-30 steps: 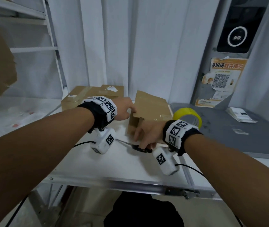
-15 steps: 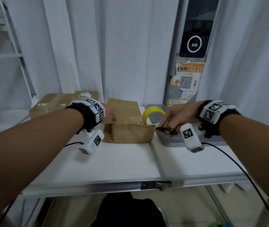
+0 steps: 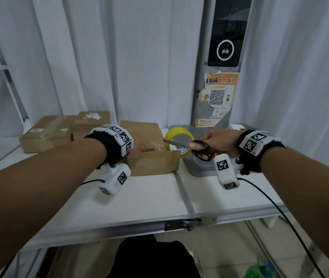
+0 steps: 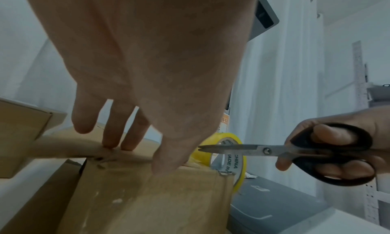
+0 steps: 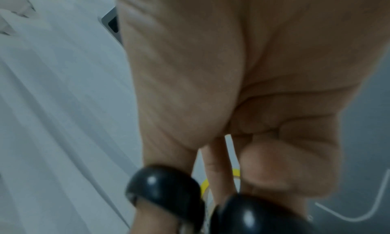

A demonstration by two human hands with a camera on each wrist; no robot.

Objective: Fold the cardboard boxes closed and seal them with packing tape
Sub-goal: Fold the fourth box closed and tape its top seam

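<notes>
Head view shows your left hand [image 3: 139, 149] pressing flat, fingers straight, on the small brown cardboard box [image 3: 153, 157], whose flaps look folded shut with clear tape on top. Your right hand [image 3: 219, 143] grips the black-handled scissors [image 3: 191, 148], blades nearly together, pointing at the yellow tape roll [image 3: 177, 137] just beyond your left fingertips. I think cutting the tape comes next; two taped boxes [image 3: 63, 129] sit past your left wrist.
</notes>
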